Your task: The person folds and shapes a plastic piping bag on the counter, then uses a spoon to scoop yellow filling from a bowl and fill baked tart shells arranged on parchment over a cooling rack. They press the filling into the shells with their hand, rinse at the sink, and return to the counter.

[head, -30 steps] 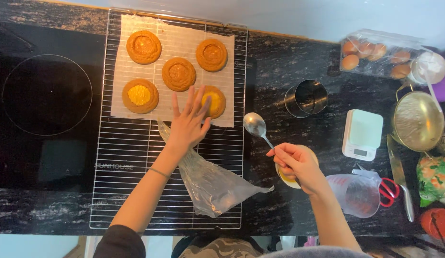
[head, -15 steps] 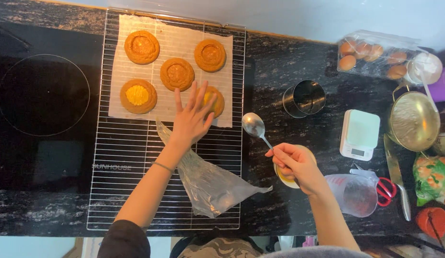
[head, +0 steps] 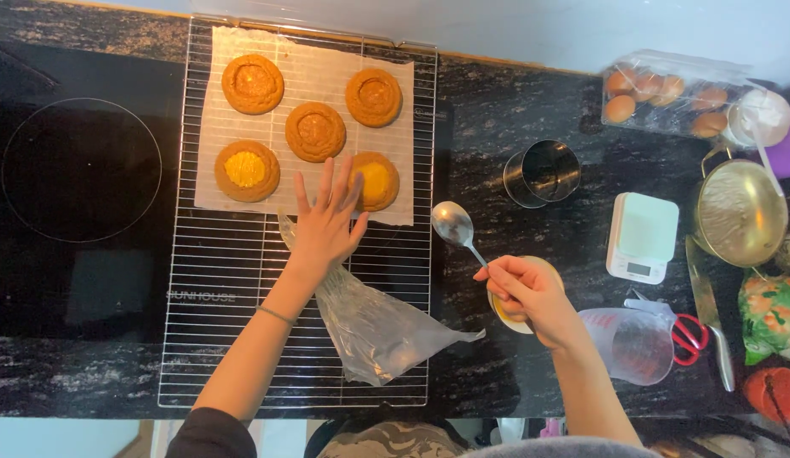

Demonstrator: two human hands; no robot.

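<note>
My left hand lies flat with fingers spread on the wire cooling rack, pressing the lower edge of the white baking paper and the top of a clear plastic bag. Its fingertips are next to a tart with yellow filling. Another yellow-filled tart and three brown tarts sit on the paper. My right hand holds a metal spoon by its handle, bowl raised toward the rack, over a small bowl of yellow filling.
A black hob is left of the rack. Right of it stand a metal cup, white scale, clear measuring cup, red-handled scissors, golden pot, knife and a carton of eggs.
My left hand has slid slightly left along the paper's lower edge, off the filled tart. My right hand and spoon stay about where they were.
</note>
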